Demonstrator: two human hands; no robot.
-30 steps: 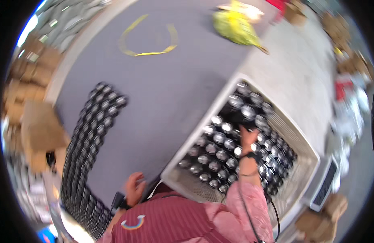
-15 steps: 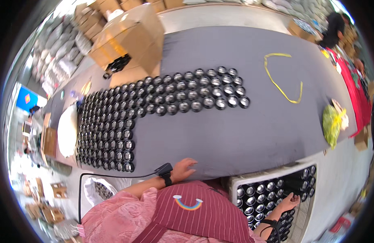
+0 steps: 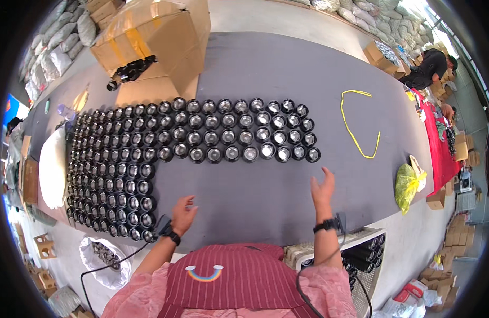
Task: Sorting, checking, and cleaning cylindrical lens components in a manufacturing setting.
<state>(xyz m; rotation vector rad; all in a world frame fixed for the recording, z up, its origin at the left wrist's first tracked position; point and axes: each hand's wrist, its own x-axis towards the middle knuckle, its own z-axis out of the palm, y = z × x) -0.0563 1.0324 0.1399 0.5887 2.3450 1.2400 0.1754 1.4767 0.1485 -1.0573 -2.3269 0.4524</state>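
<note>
Several rows of round black cups with silvery insides (image 3: 213,154) stand on the grey table (image 3: 244,196). My right hand (image 3: 323,186) is over the table, just in front of the right end of the rows. Its thumb and fingers are spread, and I see nothing in it. Near the front left, my left hand (image 3: 184,213) hovers beside the nearest cups, with loosely bent fingers and nothing visible between them. Both wrists wear black bands with cables. More black cups (image 3: 366,253) are in the pale plastic crate (image 3: 383,281) at the lower right, partly behind my right arm.
A large cardboard box (image 3: 149,42) lies at the back left with black pieces at its opening. A yellow strap (image 3: 347,127) and a tied green bag (image 3: 406,185) lie on the right. A white sack (image 3: 54,167) rests at the left edge. Another person (image 3: 432,68) bends over at the far right.
My right hand has come up from the crate to above the table, near the rows. My left hand has moved left and slightly forward. The view has shifted.
</note>
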